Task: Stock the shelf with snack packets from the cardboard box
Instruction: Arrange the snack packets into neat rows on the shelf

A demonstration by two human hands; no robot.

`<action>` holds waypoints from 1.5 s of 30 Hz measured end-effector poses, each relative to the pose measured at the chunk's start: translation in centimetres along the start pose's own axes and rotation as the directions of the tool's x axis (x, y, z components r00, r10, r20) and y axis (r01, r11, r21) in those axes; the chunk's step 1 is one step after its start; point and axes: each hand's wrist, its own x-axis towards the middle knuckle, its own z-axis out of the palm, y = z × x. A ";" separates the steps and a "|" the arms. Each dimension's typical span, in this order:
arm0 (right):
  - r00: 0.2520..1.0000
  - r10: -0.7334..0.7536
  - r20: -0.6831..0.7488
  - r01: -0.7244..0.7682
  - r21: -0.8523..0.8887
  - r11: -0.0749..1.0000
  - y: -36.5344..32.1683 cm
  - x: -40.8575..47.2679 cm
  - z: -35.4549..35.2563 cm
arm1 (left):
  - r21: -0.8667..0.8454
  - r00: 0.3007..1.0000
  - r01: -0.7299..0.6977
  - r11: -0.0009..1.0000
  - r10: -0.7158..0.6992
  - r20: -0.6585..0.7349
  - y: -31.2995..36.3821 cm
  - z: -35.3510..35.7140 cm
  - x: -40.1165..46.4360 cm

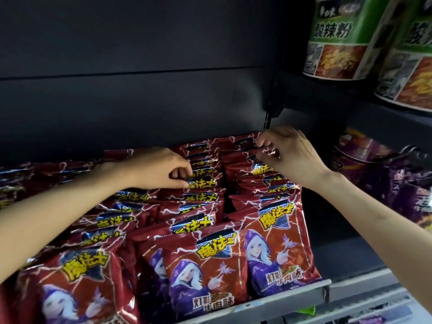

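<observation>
Red snack packets (pixel 205 265) with yellow lettering and a purple-robed figure stand in several rows on the shelf (pixel 280 298). My left hand (pixel 161 168) reaches into the middle row and pinches the top edge of a packet (pixel 201 183) there. My right hand (pixel 289 153) is farther back on the right row, its fingers pinching the top of a rear packet (pixel 264 150). The cardboard box is not in view.
Green-labelled noodle cups (pixel 339 40) stand on a higher shelf at the upper right. Purple cups and packets (pixel 383 169) fill the neighbouring shelf to the right. A dark back panel (pixel 140 90) rises behind the rows. A black upright bracket (pixel 271 106) divides the two bays.
</observation>
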 end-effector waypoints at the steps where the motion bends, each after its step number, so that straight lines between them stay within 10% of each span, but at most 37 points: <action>1: 0.998 -0.055 0.027 0.054 0.030 0.998 -0.5 0.1 0.1 | 0.077 1.000 -0.006 0.997 0.006 -0.005 0.4 0.2 0.2; 10: 0.900 -0.007 0.436 0.044 -0.075 0.996 -1.8 -1.6 1.4 | 0.227 0.998 -0.006 0.974 -0.010 0.068 1.9 0.2 2.2; 45: 0.896 0.098 0.434 -0.129 0.043 0.991 -2.7 -1.1 1.4 | 0.360 0.981 0.155 0.920 -0.101 -0.166 4.9 2.5 3.3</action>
